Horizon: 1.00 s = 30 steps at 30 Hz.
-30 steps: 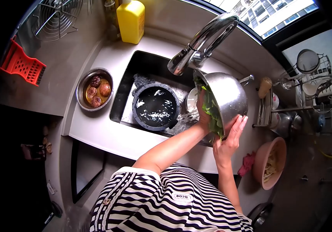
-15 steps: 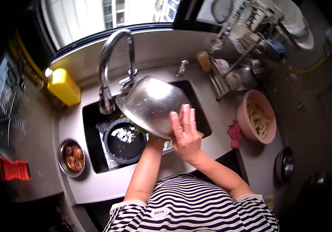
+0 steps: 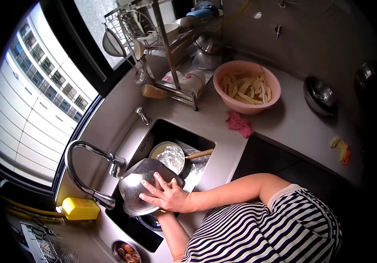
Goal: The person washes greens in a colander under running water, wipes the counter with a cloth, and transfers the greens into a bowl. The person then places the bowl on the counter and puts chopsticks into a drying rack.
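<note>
A shiny metal bowl [image 3: 131, 186] is tipped bottom-up over the sink [image 3: 201, 140], below the faucet [image 3: 105, 199]. My right hand [image 3: 171, 198] lies on its outer surface with the fingers spread. Reaching in under the rim is my left hand [image 3: 162, 213], whose fingers the bowl hides. Beneath the bowl, part of a dark round vessel [image 3: 150, 222] shows. In the far half of the sink sits a light round pan [image 3: 171, 154] with a wooden handle [image 3: 201, 153], water glinting in it.
A pink basin [image 3: 245, 107] of pale strips stands right of the sink, beside a pink cloth [image 3: 240, 124]. Behind are a dish rack [image 3: 182, 94] and metal bowls [image 3: 322, 96]. A yellow bottle [image 3: 81, 209] and a small bowl of reddish-brown pieces [image 3: 126, 253] lie left.
The view has swung to the right. The bowl stays tipped over the sink. My right hand's fingers are spread wider on it, and the pan with the wooden handle has come into sight.
</note>
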### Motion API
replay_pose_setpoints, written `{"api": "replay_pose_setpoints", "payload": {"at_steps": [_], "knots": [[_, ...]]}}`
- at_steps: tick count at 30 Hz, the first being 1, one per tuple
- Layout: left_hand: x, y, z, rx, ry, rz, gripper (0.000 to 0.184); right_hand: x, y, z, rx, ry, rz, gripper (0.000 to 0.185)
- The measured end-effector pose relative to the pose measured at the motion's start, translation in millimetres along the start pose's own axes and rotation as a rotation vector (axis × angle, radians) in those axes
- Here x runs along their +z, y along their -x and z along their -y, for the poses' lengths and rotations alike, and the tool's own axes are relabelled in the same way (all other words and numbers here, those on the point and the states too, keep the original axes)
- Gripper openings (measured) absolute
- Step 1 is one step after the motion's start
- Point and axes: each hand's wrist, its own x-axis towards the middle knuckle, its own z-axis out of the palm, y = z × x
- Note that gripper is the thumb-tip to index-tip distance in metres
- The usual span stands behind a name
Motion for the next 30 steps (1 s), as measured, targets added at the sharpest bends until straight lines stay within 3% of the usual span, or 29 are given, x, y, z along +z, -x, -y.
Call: {"api": "replay_pose_setpoints", "payload": {"at_steps": [7, 14, 30], "knots": [[-3, 8, -6, -0.024, -0.038, 0.002, 0.050, 17, 10, 10, 0.045, -0.081, -0.037, 0.044], [-5, 14, -9, -0.048, -0.066, -0.005, 0.050, 39, 21, 22, 0.110, 0.070, -0.175, 0.043], [-7, 17, -6, -0.060, -0.040, -0.005, 0.050, 32, 25, 20, 0.067, -0.018, -0.051, 0.042]]}}
